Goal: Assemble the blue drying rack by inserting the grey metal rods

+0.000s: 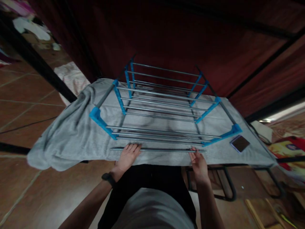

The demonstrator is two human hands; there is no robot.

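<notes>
A loose metal rod (166, 150) lies lengthwise along the front edge of the grey cloth (69, 136). Near its left end, my left hand (128, 156) is closed over it, palm down. My right hand (199, 163) pinches the rod close to its right end, fingers bent around it. Just beyond the rod lies a rack (95, 112) of grey metal tubes joined by bright blue plastic end pieces. Several thin crossbars run between its two sides. The undersides of my fingers are hidden.
A dark phone (240, 143) rests on the cloth at the right. Dark red curtain (152, 35) hangs behind the rack, with black frame poles (43, 60) at the sides. Below the right front edge is a black metal stand (230, 187). A colourful bag (289, 149) sits at far right.
</notes>
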